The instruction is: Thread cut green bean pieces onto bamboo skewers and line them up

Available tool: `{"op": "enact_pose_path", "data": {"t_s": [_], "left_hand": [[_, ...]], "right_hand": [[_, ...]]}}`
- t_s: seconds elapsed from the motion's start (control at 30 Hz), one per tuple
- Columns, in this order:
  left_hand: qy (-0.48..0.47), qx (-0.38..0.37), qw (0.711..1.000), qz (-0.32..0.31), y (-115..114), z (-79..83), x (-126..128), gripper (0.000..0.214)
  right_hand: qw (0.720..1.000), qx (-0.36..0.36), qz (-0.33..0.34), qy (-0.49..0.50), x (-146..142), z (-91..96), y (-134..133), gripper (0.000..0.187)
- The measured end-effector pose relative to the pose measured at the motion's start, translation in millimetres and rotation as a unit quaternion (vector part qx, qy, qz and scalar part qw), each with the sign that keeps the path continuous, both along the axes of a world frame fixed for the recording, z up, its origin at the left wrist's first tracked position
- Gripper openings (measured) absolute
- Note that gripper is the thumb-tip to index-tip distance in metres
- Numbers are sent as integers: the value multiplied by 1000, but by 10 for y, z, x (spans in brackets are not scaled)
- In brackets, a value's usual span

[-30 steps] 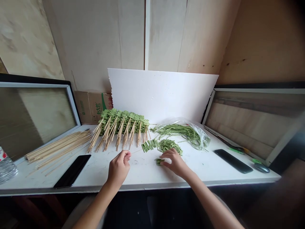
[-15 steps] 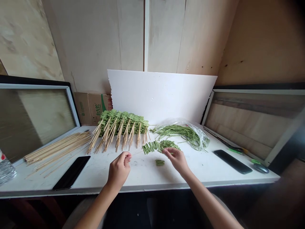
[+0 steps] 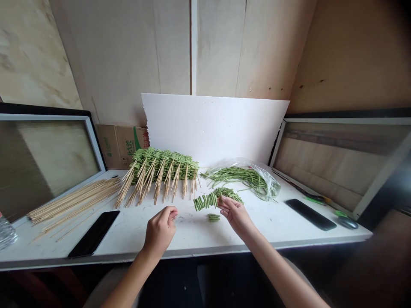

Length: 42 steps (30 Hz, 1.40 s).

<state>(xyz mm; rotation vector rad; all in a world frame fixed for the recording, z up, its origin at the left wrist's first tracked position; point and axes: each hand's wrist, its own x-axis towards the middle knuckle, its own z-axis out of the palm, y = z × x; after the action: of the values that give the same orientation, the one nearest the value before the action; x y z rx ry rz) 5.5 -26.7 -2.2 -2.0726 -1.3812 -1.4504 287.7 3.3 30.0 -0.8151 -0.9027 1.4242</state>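
My left hand (image 3: 160, 227) is closed in a pinch around the blunt end of a thin bamboo skewer, whose bare length barely shows here. Several short cut green bean pieces (image 3: 205, 201) sit side by side across the skewer, held above the table. At the far end of that row, my right hand (image 3: 236, 214) pinches a bean piece against the skewer's tip; its fingers partly hide it. Behind the right hand lies a heap of cut bean pieces (image 3: 233, 195). A few more pieces (image 3: 214, 217) rest on the white table (image 3: 192, 237) below the row.
Filled bean skewers (image 3: 163, 164) are stacked at the back left, sticks pointing toward me. Loose bamboo skewers (image 3: 75, 196) lie left, by a black phone (image 3: 94, 233). Long beans (image 3: 237, 176) in a clear bag lie back right; another dark phone (image 3: 310, 214) is on the right.
My right hand has turned and come up to the end of the bean row, with a piece now at the skewer's tip. My left hand stays nearly still. The view has shifted slightly.
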Motion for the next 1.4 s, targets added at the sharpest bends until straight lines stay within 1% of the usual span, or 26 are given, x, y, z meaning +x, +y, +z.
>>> {"op": "enact_pose_path", "data": {"t_s": [0.23,0.57,0.8,0.97,1.23,1.33,1.4], "left_hand": [[-1,5,1000,-5,-3,-7,-1,24],[1,-6,1000,-3,-1,-19,-6,26],[25,21,999,-5,-28,2,3,29],[27,29,999,-16,-22,14,1,35],[25,16,999,-17,-1,-49,3,42],[29,15,999,-12,12,-49,-27,42],[27,17,999,-15,24,-40,-50,41]], "right_hand": [[999,-23,-13,32,-21,7,6,29],[1000,-9,-21,-20,-11,-5,16,30],[998,-2,-54,-36,-28,-81,29,38],[998,-5,-49,-42,-44,-133,20,37],[996,-4,-67,-51,-125,-211,-12,36],[996,-7,-57,-62,-141,-204,-30,37],[997,-3,-37,-72,-128,-172,-29,37]]}}
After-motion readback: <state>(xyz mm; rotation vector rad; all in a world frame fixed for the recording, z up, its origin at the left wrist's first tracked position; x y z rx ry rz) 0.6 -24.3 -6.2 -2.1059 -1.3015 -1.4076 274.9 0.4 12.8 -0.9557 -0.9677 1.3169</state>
